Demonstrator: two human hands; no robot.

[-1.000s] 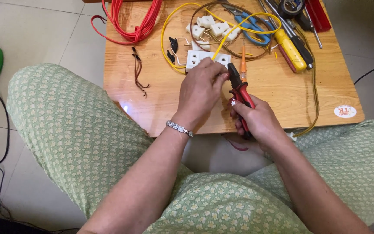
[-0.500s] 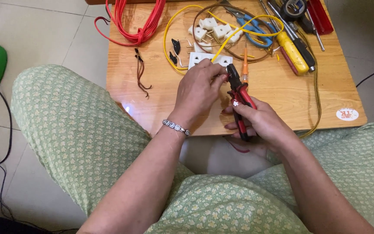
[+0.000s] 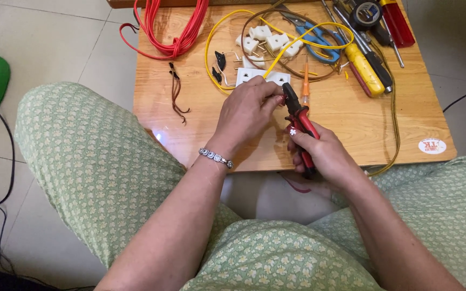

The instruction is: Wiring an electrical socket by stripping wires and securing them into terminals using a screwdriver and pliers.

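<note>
Both hands have edged a little lower and nearer the table's front edge since half a second ago, the pliers tilting more upright. Seated at a low wooden table point(image 3: 351, 134), a person works a yellow wire point(image 3: 276, 56) with red-handled pliers point(image 3: 299, 121). The right hand point(image 3: 324, 156) has its grip clamped around the plier handles, whose dark nose points up toward the left hand point(image 3: 246, 110). That hand's grip is pinched together on the end of the yellow wire, just in front of a white socket plate point(image 3: 254, 76); the exact contact point is hidden by the fingers. The wire loops back across the table past white plug parts point(image 3: 268, 42), blue-handled scissors point(image 3: 316, 37), a yellow-handled screwdriver point(image 3: 367, 69), an orange tester screwdriver point(image 3: 306, 86) and a roll of black tape point(image 3: 367, 13). A coil of red cable point(image 3: 176, 32) lies at the far left corner, with a short brown wire point(image 3: 177, 97) near it. A beaded bracelet point(image 3: 216, 158) circles the left wrist.
</note>
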